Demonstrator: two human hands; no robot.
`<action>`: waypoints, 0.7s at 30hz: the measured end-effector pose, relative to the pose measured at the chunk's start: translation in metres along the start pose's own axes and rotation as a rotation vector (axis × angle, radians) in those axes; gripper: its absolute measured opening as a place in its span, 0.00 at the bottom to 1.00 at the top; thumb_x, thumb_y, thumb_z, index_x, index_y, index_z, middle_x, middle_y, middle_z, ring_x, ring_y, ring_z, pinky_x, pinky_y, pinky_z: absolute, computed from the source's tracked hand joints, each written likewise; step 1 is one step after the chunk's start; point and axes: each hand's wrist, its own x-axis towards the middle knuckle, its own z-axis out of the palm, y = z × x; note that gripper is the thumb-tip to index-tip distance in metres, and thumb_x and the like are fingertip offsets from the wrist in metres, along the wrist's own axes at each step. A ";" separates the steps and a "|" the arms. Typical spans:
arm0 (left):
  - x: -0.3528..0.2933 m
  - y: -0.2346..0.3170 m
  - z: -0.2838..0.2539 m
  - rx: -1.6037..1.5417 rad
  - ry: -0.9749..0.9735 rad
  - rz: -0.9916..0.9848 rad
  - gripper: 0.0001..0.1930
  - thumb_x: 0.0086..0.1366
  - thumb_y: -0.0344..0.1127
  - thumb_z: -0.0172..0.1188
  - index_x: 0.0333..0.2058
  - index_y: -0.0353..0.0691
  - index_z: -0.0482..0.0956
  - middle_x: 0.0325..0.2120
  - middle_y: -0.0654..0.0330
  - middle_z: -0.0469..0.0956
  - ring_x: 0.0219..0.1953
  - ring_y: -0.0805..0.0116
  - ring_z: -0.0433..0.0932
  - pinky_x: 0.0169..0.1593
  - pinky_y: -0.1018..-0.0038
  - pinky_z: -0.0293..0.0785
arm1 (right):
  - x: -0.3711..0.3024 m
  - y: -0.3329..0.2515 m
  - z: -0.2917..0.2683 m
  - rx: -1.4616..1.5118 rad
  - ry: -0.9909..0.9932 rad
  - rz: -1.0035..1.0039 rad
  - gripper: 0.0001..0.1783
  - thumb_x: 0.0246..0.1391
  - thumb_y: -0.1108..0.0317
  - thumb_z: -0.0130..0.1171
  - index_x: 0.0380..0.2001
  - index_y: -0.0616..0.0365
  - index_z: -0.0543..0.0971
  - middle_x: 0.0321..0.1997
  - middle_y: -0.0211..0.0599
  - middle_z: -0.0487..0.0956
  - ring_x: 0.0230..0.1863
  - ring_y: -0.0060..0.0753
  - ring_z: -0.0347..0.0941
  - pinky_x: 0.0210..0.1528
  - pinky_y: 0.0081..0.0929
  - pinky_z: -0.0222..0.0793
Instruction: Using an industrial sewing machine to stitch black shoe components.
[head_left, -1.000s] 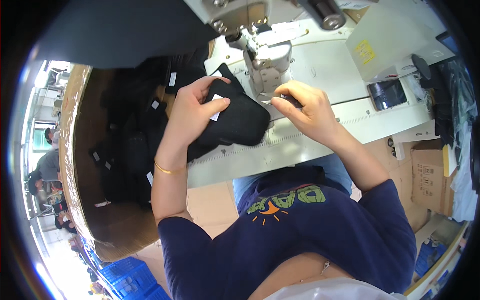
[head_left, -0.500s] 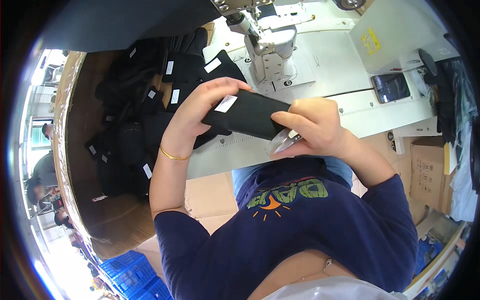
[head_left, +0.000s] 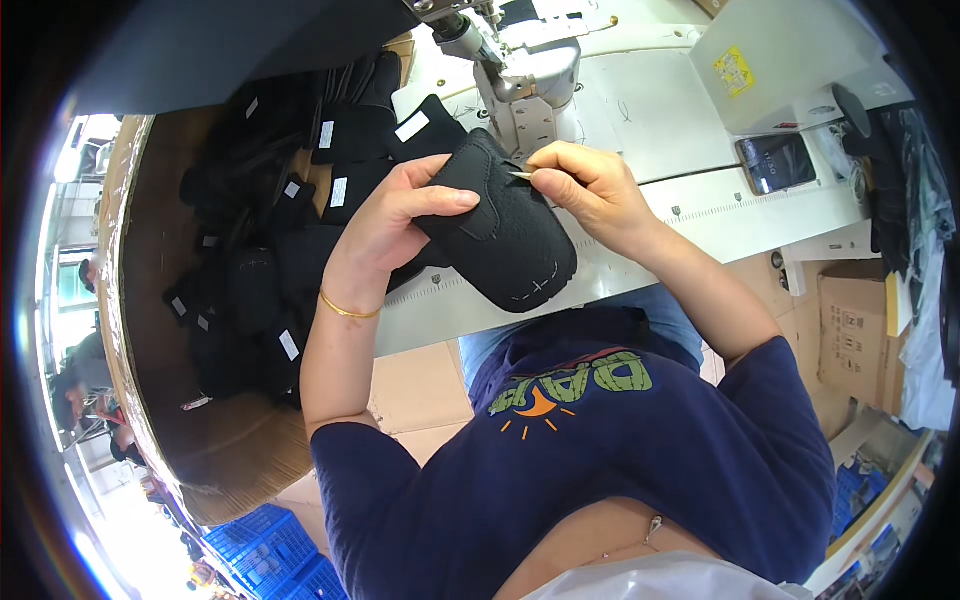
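Note:
My left hand (head_left: 405, 210) grips a black sewn fabric piece (head_left: 520, 240), rounded at its lower end, with pale stitch marks near that end and a curved seam above. The thumb lies on top of the cloth; the other fingers are mostly behind it. Closed around small metal thread snips (head_left: 521, 175), my right hand (head_left: 595, 195) is at the upper right edge of the piece. Only the pale tip of the snips shows, against the black cloth; their handles are hidden in the fist.
Beyond my hands stands a sewing machine (head_left: 525, 90) on a white table (head_left: 655, 110). To the left, a big cardboard box (head_left: 240, 455) holds many black pieces with white labels. A phone (head_left: 776, 163) lies at the right; blue crates (head_left: 262, 550) are on the floor.
The black piece has been turned over and tilted, so its stitched face shows and its label is out of sight. My right hand has moved up and left with the snips to its edge.

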 end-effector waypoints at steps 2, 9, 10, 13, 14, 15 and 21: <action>0.001 -0.001 0.000 -0.036 -0.029 -0.026 0.13 0.58 0.25 0.61 0.43 0.30 0.79 0.36 0.58 0.83 0.35 0.74 0.81 0.45 0.78 0.77 | 0.001 -0.006 -0.004 -0.042 -0.007 -0.010 0.17 0.65 0.57 0.56 0.33 0.62 0.80 0.23 0.22 0.73 0.27 0.15 0.65 0.29 0.19 0.63; 0.011 -0.027 0.023 0.267 0.074 0.002 0.19 0.62 0.37 0.65 0.46 0.29 0.78 0.38 0.62 0.82 0.41 0.78 0.77 0.48 0.79 0.72 | -0.020 -0.006 -0.018 0.160 -0.054 0.439 0.13 0.56 0.60 0.64 0.29 0.62 0.81 0.24 0.25 0.76 0.27 0.16 0.69 0.31 0.18 0.65; 0.011 -0.034 0.027 0.462 0.201 0.112 0.22 0.62 0.42 0.65 0.47 0.29 0.77 0.41 0.56 0.81 0.44 0.71 0.77 0.50 0.73 0.72 | -0.024 -0.005 -0.030 0.031 -0.185 0.491 0.14 0.54 0.60 0.64 0.30 0.61 0.81 0.25 0.25 0.76 0.28 0.16 0.69 0.32 0.18 0.66; 0.022 -0.031 0.001 1.447 0.756 0.585 0.27 0.59 0.43 0.68 0.49 0.27 0.74 0.43 0.46 0.76 0.43 0.52 0.77 0.46 0.67 0.75 | 0.003 -0.012 -0.106 -0.158 -0.153 0.577 0.19 0.52 0.55 0.64 0.34 0.63 0.82 0.26 0.26 0.78 0.29 0.16 0.71 0.33 0.20 0.66; 0.030 -0.026 -0.007 1.614 0.869 0.522 0.32 0.59 0.52 0.66 0.50 0.28 0.71 0.44 0.44 0.73 0.46 0.46 0.74 0.51 0.59 0.72 | 0.013 -0.016 -0.123 -0.248 -0.078 0.489 0.21 0.52 0.52 0.64 0.35 0.63 0.82 0.26 0.27 0.78 0.29 0.17 0.71 0.33 0.20 0.66; 0.042 -0.021 -0.010 1.616 0.924 0.380 0.35 0.59 0.55 0.65 0.51 0.28 0.71 0.44 0.43 0.73 0.47 0.44 0.73 0.51 0.58 0.72 | 0.025 -0.019 -0.129 -0.454 0.037 0.407 0.23 0.52 0.50 0.64 0.38 0.62 0.82 0.28 0.27 0.79 0.32 0.17 0.72 0.36 0.20 0.66; 0.093 -0.030 -0.041 1.539 0.892 0.160 0.35 0.52 0.52 0.67 0.51 0.31 0.72 0.53 0.41 0.64 0.58 0.41 0.64 0.55 0.48 0.69 | 0.055 -0.014 -0.100 -0.623 0.235 0.213 0.28 0.54 0.41 0.61 0.33 0.60 0.82 0.22 0.24 0.73 0.27 0.17 0.65 0.32 0.20 0.60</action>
